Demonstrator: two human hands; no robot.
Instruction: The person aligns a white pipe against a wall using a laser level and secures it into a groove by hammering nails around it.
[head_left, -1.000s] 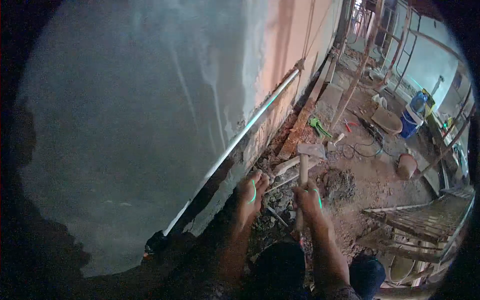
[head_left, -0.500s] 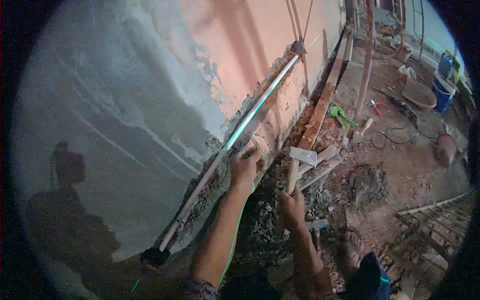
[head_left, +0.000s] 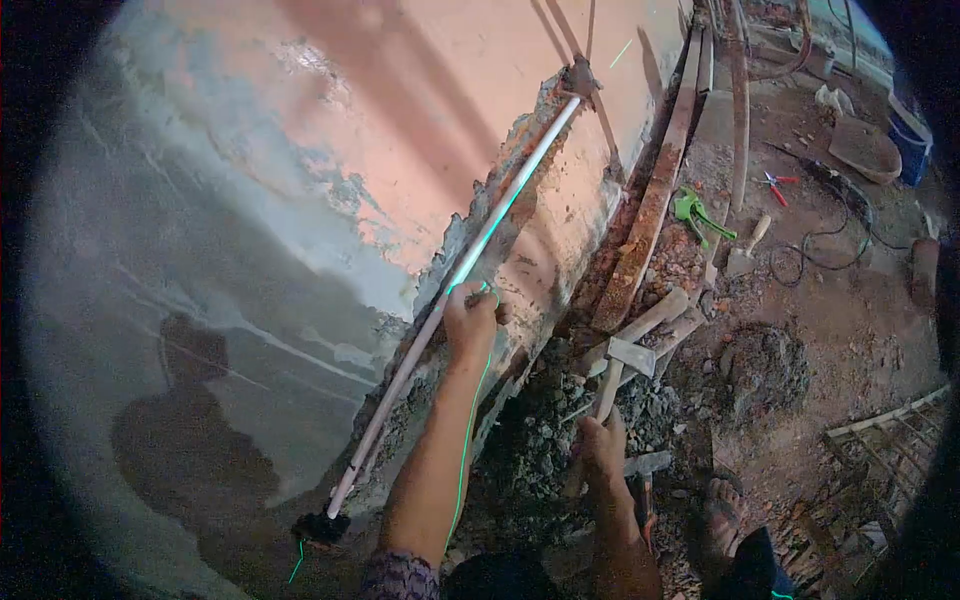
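Note:
A long pale pipe [head_left: 400,380] lies slantwise in a rough groove chipped into the wall. My left hand [head_left: 470,318] is closed at the groove, next to the middle of the pipe. Whatever its fingers pinch is too small and dark to make out. My right hand [head_left: 603,446] grips the wooden handle of a hammer [head_left: 632,357], lower and to the right. The hammer's broad metal head points up, apart from the wall.
Rubble and a long plank [head_left: 650,220] run along the wall base. Beyond lie a green pipe cutter [head_left: 692,212], red-handled pliers [head_left: 778,188], a trowel [head_left: 745,255] and a black cable [head_left: 800,255]. A metal grid [head_left: 890,430] is at right; a bare foot [head_left: 722,510] stands below.
The view has shifted. My left hand has moved up to the pipe's edge, its fingers closed. The hammer has come lower, farther from the left hand, still in my right hand.

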